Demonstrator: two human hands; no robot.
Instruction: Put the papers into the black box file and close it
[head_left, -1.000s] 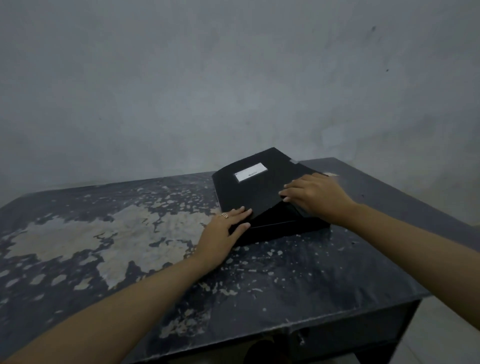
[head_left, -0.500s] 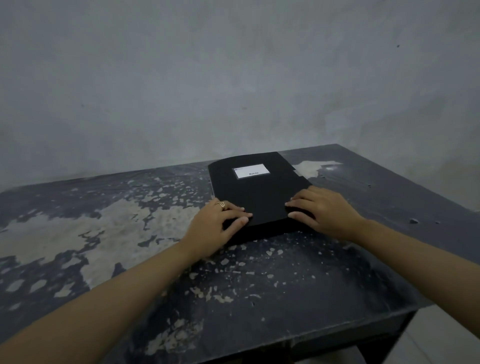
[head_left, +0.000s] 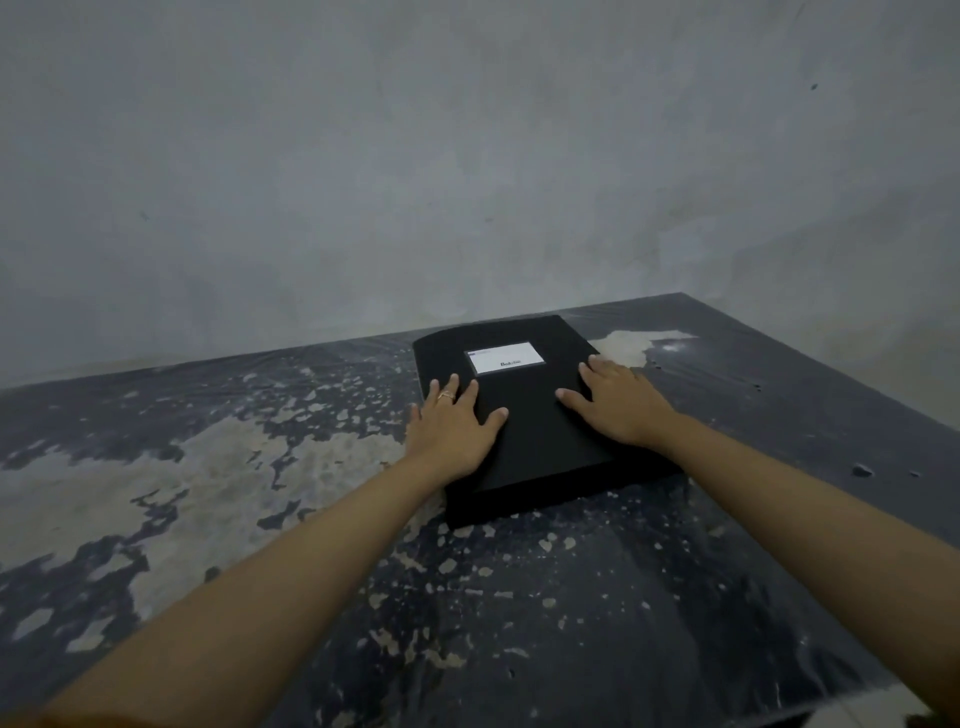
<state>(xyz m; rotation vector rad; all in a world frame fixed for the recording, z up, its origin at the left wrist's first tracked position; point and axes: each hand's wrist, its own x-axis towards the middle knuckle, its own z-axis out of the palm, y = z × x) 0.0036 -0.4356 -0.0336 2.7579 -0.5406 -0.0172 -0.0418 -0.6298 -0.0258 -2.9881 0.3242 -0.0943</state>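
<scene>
The black box file (head_left: 535, 431) lies flat and closed on the table, a white label (head_left: 505, 357) on its lid near the far edge. My left hand (head_left: 451, 425) rests palm down on the lid's left side, fingers spread, a ring on one finger. On the lid's right side my right hand (head_left: 618, 401) lies flat, fingers apart. No papers are in sight.
The dark table (head_left: 260, 493) has worn, peeling pale patches across its left and near parts. A grey wall (head_left: 467, 156) stands right behind its far edge. The table's right edge (head_left: 883, 405) runs diagonally close to the file.
The lid, tilted up a second ago, now lies flat and shut. Both hands have slid from the file's near edge up onto the lid.
</scene>
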